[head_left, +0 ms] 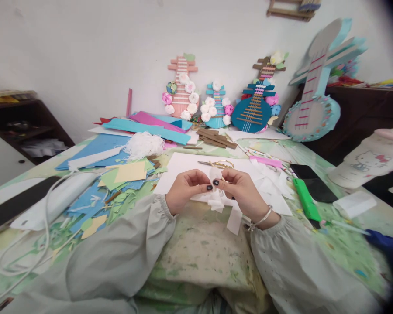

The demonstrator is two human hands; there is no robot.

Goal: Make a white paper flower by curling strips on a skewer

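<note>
My left hand [185,188] and my right hand [245,192] meet in front of me, fingertips pinched around a small piece of white paper [215,174]. A thin wooden stick [223,179] shows by my right fingers; its full length is hidden. Just below the fingertips is a curled white paper piece [216,203]; whether it joins the held piece I cannot tell. A flat white paper strip [235,220] lies or hangs under my right wrist. Gold-handled scissors [225,164] rest beyond my hands on a large white sheet [174,169].
Paper scraps [118,203] and a white cable [46,218] cover the left side. Cut white paper pieces [271,185], a green tool [306,203], a dark phone [314,183] and a tumbler [368,159] sit right. Decorated model lutes [253,114] lean along the wall.
</note>
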